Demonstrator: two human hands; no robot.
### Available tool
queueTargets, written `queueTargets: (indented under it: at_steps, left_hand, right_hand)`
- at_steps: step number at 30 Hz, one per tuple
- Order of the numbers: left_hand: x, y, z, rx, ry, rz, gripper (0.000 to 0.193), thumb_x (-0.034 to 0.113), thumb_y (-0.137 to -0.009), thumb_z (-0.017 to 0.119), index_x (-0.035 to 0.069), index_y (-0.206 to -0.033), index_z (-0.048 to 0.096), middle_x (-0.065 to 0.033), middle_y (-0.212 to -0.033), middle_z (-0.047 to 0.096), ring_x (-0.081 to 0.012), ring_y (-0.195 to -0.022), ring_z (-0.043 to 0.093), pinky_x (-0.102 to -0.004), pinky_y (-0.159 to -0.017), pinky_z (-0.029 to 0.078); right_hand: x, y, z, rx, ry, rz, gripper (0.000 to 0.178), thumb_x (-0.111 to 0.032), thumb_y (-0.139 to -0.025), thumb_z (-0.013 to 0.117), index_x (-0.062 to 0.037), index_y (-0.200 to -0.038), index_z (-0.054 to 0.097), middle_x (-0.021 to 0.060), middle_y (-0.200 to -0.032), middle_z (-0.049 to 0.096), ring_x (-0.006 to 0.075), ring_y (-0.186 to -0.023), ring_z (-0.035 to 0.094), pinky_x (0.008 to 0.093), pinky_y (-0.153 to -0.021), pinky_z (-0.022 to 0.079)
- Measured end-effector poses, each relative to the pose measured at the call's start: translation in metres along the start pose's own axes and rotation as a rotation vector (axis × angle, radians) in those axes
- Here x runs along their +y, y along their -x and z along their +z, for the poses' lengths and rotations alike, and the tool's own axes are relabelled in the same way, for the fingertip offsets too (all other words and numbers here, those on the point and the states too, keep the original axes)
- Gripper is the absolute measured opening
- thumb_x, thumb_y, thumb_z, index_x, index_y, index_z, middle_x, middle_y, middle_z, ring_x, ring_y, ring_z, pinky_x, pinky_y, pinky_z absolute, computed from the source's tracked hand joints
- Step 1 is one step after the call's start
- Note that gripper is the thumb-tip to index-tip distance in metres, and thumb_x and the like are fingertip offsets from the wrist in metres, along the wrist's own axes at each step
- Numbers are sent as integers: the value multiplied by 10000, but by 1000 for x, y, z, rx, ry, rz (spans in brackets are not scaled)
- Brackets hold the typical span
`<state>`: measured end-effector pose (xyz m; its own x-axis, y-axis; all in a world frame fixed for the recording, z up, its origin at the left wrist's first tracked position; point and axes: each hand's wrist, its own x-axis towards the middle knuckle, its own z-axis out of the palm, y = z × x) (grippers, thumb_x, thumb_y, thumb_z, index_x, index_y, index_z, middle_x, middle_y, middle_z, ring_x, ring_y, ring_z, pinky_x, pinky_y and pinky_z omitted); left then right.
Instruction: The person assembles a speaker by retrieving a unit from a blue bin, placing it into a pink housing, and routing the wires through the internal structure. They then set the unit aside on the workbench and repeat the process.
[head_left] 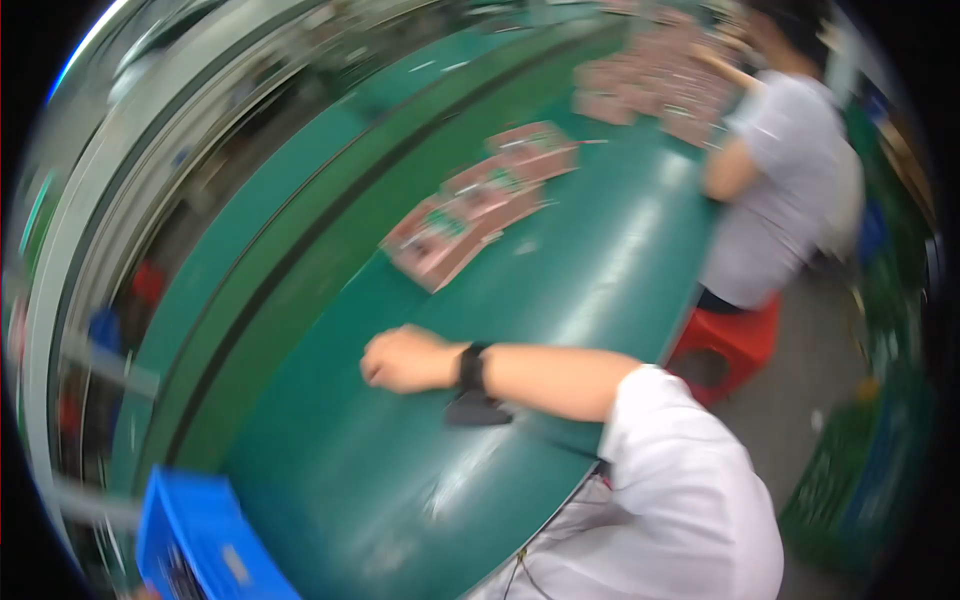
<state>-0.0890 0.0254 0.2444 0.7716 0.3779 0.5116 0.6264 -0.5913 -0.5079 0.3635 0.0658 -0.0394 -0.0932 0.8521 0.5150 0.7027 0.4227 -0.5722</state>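
A co-worker in a pale short-sleeved shirt sits on a red plastic stool beside the green worktop, with blurred green containers farther right and a pale frame at left.

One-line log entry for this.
right hand: curled over green table, apparently empty | left hand: perhaps glimpsed by blue bin | pink boxes: farther along

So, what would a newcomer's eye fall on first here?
Probably the bright blue rectangular bin at lower left. Then the bare right hand with its black wristband, mid-picture over the glossy green tabletop. Beyond it, pink open-topped boxes line up toward a seated co-worker, upper right.
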Motion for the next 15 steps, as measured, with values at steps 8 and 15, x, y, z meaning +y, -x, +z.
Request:
queueTargets:
  at_steps: [8, 15]
  left_hand:
    - [-77, -12, -4, 108, 4, -279, 97, 85, -878, 625, 15, -943, 633, -120, -869, 624, -243, -786, 625, -311, -714, 493]
    - [-137, 75, 79, -312, -188, -508, 155, 227, -891, 583, 103, -953, 653, -98, -929, 654, -283, -839, 643, -380, -750, 516]
  right_hand:
    - [21, 11, -10, -58, -48, -59, 43, -27, -841, 618, -39, -883, 614, 84, -843, 560, 225, -768, 573, 298, -672, 461]
    - [7, 12, -12, -137, -74, 71, 56, 36, -833, 591, -1, -876, 589, 65, -780, 485, 160, -657, 468, 281, -608, 404]
